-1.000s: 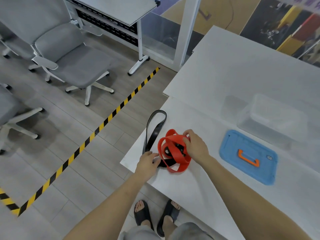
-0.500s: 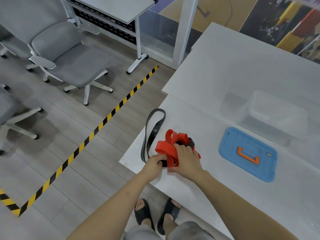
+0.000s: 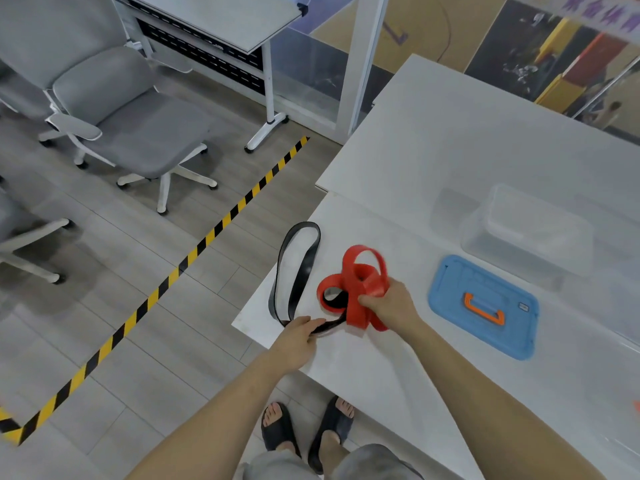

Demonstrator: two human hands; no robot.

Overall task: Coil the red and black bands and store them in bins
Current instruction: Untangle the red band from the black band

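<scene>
Head view: right hand (image 3: 389, 303) grips the looped red rubber band (image 3: 360, 282); left hand (image 3: 299, 336) pinches the flat black rubber band (image 3: 294, 271) beside it. Risk: the bands look entangled, and the red coils may spring loose.

Grey plank floor (image 3: 145, 341) is crossed by yellow-black hazard tape (image 3: 194, 252). Grey office chairs (image 3: 135, 126) are placed left, a white desk (image 3: 225, 19) behind them. White tables (image 3: 467, 133) are set against glass partition (image 3: 311, 77).

A white rectangular table (image 3: 433, 161) is seen; a flat black band (image 3: 300, 268), blue plastic lid (image 3: 460, 289) and clear plastic bin (image 3: 530, 233) are laid on it.
</scene>
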